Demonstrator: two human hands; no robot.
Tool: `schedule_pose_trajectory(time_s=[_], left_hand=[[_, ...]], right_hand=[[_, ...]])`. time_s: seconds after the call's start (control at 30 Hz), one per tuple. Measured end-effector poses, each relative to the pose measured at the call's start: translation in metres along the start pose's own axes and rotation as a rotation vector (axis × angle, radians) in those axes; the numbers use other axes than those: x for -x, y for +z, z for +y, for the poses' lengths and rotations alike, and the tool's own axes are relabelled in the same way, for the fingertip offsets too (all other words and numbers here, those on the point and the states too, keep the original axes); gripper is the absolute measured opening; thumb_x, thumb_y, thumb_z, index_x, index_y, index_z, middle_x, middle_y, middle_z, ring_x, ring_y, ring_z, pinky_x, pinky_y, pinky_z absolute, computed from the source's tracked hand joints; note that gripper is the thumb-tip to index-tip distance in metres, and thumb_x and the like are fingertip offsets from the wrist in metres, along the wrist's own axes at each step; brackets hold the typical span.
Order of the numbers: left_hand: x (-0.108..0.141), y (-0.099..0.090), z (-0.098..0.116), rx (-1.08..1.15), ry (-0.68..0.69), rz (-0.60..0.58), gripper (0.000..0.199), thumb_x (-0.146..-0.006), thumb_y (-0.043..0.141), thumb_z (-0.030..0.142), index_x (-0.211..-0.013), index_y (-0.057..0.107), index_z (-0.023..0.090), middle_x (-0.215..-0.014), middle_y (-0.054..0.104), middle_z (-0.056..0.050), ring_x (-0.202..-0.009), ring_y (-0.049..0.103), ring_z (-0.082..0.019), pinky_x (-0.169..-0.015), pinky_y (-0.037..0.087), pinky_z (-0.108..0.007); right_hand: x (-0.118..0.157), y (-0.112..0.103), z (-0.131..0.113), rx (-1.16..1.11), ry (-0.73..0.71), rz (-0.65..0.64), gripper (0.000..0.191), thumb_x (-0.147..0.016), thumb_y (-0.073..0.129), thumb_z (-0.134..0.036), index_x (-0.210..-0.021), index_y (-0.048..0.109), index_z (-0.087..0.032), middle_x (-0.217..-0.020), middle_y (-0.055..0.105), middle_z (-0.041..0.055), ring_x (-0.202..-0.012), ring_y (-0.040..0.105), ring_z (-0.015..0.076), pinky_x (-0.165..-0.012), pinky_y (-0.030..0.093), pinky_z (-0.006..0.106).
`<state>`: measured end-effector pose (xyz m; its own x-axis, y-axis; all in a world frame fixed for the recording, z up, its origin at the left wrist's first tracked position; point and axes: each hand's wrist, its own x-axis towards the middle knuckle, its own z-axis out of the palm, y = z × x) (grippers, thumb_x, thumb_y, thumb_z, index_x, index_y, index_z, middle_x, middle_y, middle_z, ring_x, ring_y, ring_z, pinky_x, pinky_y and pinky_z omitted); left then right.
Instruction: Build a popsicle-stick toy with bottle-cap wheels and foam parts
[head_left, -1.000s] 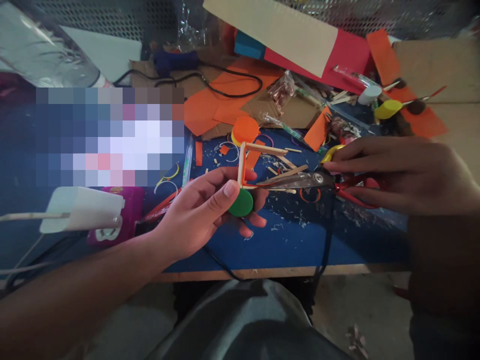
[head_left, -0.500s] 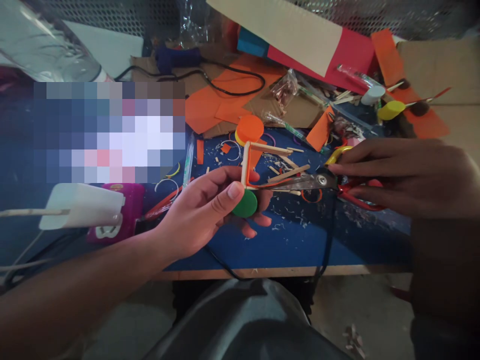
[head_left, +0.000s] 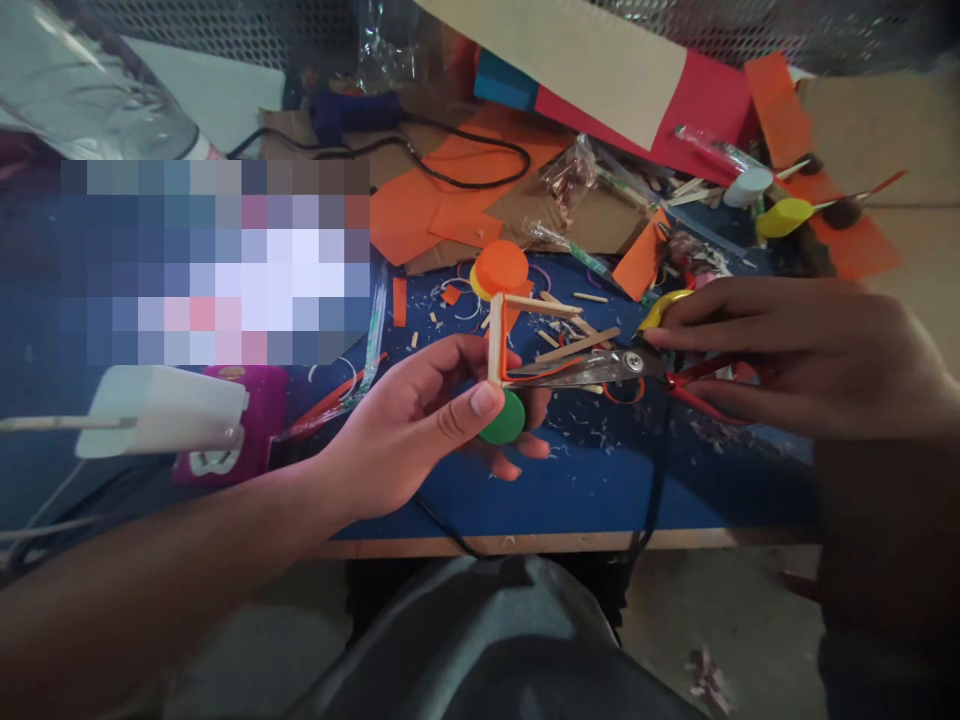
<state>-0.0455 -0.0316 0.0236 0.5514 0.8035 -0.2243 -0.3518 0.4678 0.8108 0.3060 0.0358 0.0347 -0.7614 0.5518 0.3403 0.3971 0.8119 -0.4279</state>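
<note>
Between thumb and fingers, my left hand [head_left: 427,430] grips a small frame of wooden craft sticks [head_left: 496,338] with an orange strip along its inner side. A green round disc [head_left: 504,417] sits at the frame's lower end, partly behind my thumb. My right hand [head_left: 795,355] holds scissors [head_left: 592,368] with one yellow and one red handle loop. Their blades point left and reach the lower side of the frame, along the orange strip. Whether the blades touch the strip I cannot tell.
An orange bottle cap [head_left: 502,267], loose craft sticks [head_left: 577,345] and shavings lie beyond my hands. To the left are a white plug [head_left: 161,410] on a magenta socket box [head_left: 262,425] and a plastic bottle [head_left: 97,90]. A blue glue gun [head_left: 356,115] lies at the back.
My left hand and the stick frame have shifted slightly right and down. The scissors have moved a little left, their blades now slightly more apart.
</note>
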Motion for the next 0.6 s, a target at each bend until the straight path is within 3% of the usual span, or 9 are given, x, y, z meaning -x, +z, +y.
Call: schedule_pose_trajectory(time_s=[0.17,0.4,0.6], left_hand=[[-0.0002,0.0006,0.0005,0.024,-0.012,-0.002,0.046,-0.095,0.086,0.048,-0.118,0.063,0.016,-0.107,0.079,-0.005,-0.09,0.086,-0.02,-0.067,0.068,-0.019],[0.0002,-0.0001,-0.0013,0.017,0.01,-0.034,0.04,-0.099,0.082,0.046,-0.117,0.063,0.016,-0.108,0.079,-0.006,-0.091,0.086,-0.019,-0.069,0.068,-0.019],[0.0002,-0.0016,-0.0024,-0.008,0.03,-0.056,0.037,-0.101,0.08,0.047,-0.115,0.063,0.017,-0.11,0.079,-0.008,-0.092,0.086,-0.02,-0.069,0.068,-0.021]], right_hand=[[-0.001,0.0022,0.0002,0.001,-0.022,0.007,0.057,-0.103,0.074,-0.033,-0.158,0.063,-0.043,-0.121,0.081,0.0039,-0.096,0.081,0.0178,-0.084,0.065,0.027],[0.0024,0.0013,0.0002,0.014,0.002,0.022,0.043,-0.103,0.075,-0.035,-0.146,0.076,-0.035,-0.12,0.083,0.0057,-0.092,0.082,0.0173,-0.082,0.065,0.026],[0.0029,0.0022,0.002,-0.012,0.007,0.017,0.048,-0.1,0.078,-0.033,-0.147,0.075,-0.036,-0.12,0.083,0.0056,-0.093,0.082,0.0176,-0.083,0.064,0.025]])
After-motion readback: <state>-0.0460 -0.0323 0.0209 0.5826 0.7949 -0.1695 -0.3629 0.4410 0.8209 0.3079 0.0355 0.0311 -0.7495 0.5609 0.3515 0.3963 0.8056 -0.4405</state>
